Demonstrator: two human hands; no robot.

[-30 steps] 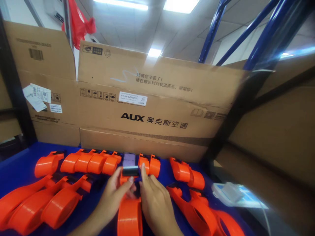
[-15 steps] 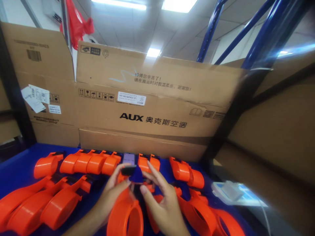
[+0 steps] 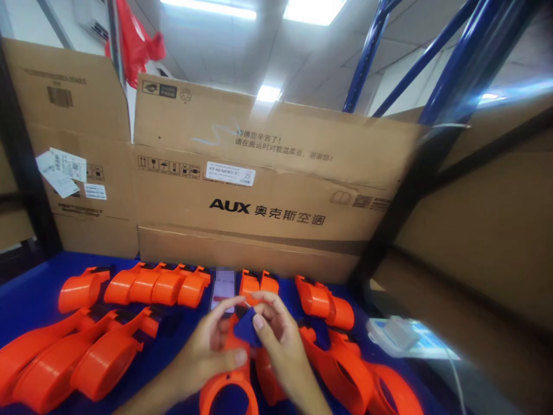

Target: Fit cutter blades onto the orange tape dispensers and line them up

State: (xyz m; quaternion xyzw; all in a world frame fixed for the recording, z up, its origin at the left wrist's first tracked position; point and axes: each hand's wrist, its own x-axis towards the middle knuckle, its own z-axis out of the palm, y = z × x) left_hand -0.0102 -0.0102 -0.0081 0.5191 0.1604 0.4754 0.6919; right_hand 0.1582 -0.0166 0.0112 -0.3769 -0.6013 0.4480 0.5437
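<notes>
In front of me is an orange tape dispenser with a round ring at its lower end and a neck rising between my hands. My left hand is curled around that neck, its thumb across the front and its index finger stretched toward the right fingertips. My right hand pinches a small dark-blue flat piece between thumb and fingers, over the dispenser's upper end. A dark part shows just behind the blue piece. The fingers hide where the pieces meet, so I cannot tell whether they are joined.
Several more orange dispensers lie in rows on the blue surface, left and right. A phone stands behind my hands. A cardboard box wall closes off the back. A white device with a cable sits at right.
The blue piece has turned and sits lower, now in my right fingers. My left thumb has come down onto the dispenser's neck, and the dispenser has shifted slightly right.
</notes>
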